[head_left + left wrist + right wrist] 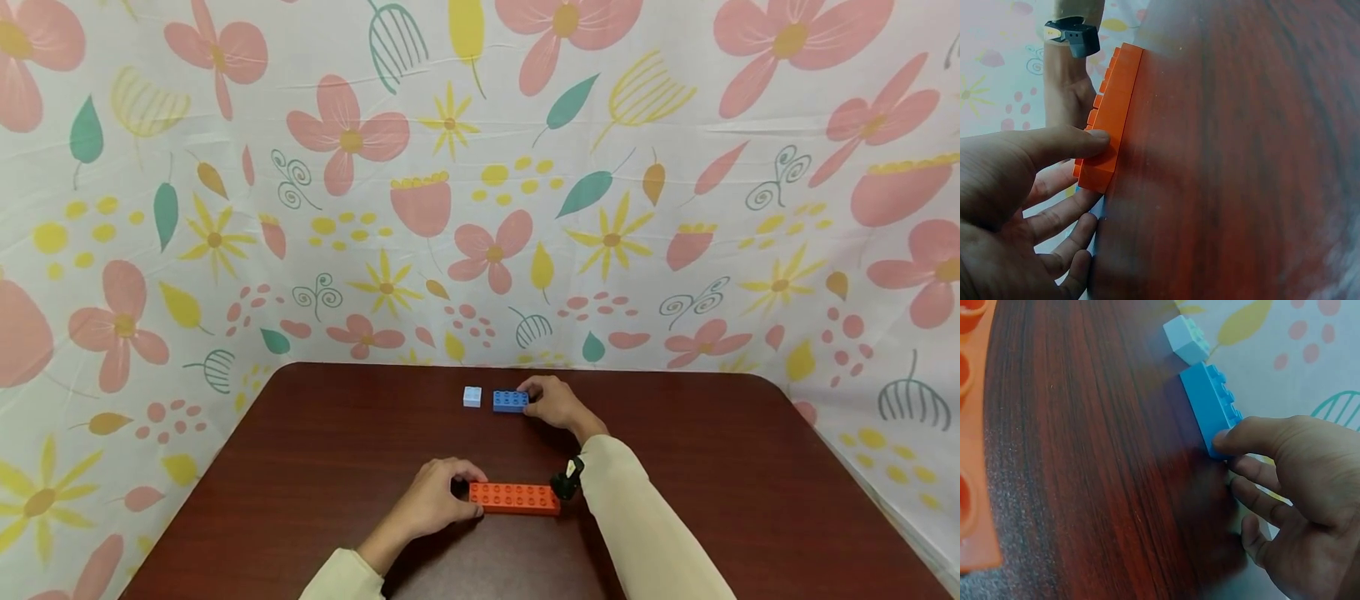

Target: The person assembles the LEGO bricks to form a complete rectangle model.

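A long orange toy building brick (514, 498) lies on the table near its front. My left hand (437, 500) pinches its left end between thumb and fingers; the left wrist view shows the thumb on the side of the orange brick (1113, 112). Farther back sits a blue building brick (511, 402), whose right end my right hand (557, 403) pinches. In the right wrist view the thumb presses the near side of the blue brick (1204, 406). Just left of it, a small gap away, stands a small pale blue brick (472, 397), touched by neither hand.
The dark reddish-brown table (337, 442) has rounded far corners. Behind and beside it hangs a white cloth (487, 125) printed with flowers and leaves. A small black wrist camera (567, 479) on the right arm hangs over the orange brick's right end.
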Demonstrator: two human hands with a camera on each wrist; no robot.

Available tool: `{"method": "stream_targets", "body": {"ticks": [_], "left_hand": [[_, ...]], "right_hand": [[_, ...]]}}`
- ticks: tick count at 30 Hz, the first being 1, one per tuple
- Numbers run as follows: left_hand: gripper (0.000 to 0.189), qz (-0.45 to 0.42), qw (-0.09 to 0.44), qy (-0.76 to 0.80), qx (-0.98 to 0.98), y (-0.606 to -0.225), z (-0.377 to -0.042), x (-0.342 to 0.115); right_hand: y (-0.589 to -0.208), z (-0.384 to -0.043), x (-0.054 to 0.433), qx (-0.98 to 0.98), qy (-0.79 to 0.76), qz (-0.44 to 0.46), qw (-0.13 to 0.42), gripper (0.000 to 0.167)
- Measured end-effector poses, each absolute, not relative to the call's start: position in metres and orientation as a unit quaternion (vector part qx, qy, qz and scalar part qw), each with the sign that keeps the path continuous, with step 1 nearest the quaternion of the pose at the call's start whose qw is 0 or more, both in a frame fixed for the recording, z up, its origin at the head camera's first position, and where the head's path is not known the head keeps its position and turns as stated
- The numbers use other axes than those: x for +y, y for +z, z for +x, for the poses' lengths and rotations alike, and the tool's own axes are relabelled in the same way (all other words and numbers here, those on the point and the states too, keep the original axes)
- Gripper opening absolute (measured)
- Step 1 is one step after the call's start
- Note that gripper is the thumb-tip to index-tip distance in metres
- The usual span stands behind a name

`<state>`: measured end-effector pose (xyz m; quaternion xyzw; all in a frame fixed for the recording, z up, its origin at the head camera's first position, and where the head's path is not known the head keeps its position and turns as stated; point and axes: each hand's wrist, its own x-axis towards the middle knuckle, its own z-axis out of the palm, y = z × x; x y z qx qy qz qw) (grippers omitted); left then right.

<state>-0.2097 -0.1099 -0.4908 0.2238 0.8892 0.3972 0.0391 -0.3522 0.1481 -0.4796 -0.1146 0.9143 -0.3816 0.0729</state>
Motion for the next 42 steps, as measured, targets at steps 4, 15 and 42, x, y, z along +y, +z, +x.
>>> {"method": "stream_targets", "body": {"ticks": [4, 15, 42], "left_hand": [[0.03, 0.227, 0.037, 0.395, 0.889, -0.49, -0.209, -0.11], [0.031, 0.228, 0.039, 0.394, 0.889, -0.492, -0.21, -0.109], [0.031, 0.233, 0.028, 0.395, 0.888, -0.492, -0.209, -0.111]], "right_hand": [[-0.478, -0.351, 0.148, 0.913, -0.381, -0.124, 0.073, 0.03], [-0.479, -0.342, 0.149, 0.912, -0.382, -0.143, 0.05, 0.031], [-0.453, -0.287, 0.168, 0.891, -0.407, -0.199, -0.003, 0.033]]}}
